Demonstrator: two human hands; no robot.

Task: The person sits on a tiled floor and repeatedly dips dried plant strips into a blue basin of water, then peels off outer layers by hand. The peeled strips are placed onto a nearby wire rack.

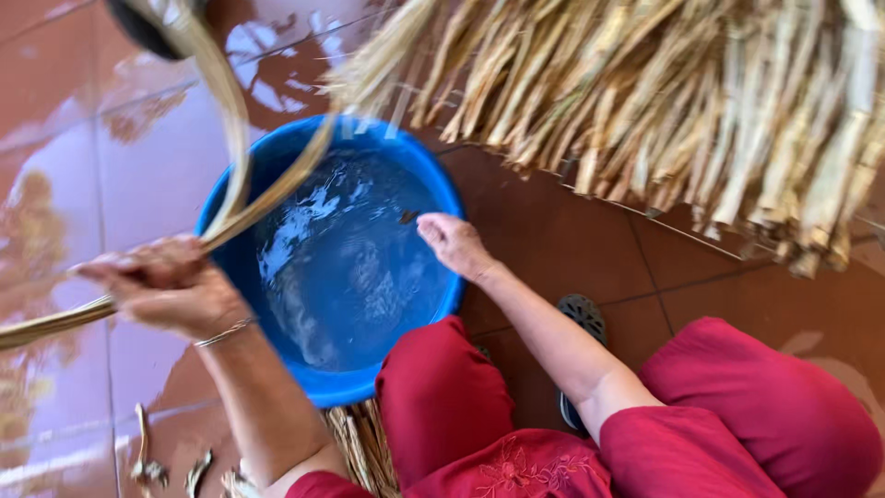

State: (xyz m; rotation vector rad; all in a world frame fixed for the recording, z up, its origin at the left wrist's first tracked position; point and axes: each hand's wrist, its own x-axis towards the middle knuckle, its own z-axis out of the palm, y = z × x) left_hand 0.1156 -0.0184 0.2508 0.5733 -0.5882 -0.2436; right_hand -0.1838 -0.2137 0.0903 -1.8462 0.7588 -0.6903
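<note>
My left hand (161,286) is closed around a long dried fibre strip (230,138) that loops up over the blue water basin (442,184). My right hand (452,242), fingers loosely curled and holding nothing, rests at the basin's right rim. I'd keep the strip taut and feed it in low. The dried stalk bundle (664,101) crowds top right; open tile floor (55,138) on the left.

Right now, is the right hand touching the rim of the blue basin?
Touching. The head view shows the right hand resting on the rim of the blue basin, with no gap visible between them. The fingers point over the water.
</note>
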